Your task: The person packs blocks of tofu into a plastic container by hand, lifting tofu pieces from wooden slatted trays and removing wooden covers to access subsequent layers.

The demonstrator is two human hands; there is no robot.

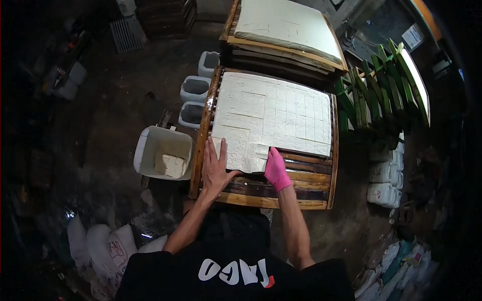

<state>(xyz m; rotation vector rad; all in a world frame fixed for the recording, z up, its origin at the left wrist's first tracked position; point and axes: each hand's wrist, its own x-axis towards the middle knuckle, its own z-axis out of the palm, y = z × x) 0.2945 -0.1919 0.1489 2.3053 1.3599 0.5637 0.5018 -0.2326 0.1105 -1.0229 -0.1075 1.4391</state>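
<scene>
A large white slab that looks like tofu (251, 110), scored with straight lines, lies on a slatted wooden tray (306, 192). My left hand (216, 168) is bare, its fingers spread and thumb stretched out, resting on the slab's front left corner. In a pink glove (277, 170), my right hand (276, 168) is closed at the slab's front edge, where small strips (260, 150) show beside it. Whatever my right fingers grip is hidden. To the right of that hand, the slab's front edge lies farther back and bare slats show.
At left stands a white bin (143, 155) with pale blocks (173, 165) inside. Several plastic containers (195, 90) line the tray's left side. A second slab (286, 25) is behind, green frames (379, 90) and white jugs (384, 180) at right, sacks (108, 246) at lower left.
</scene>
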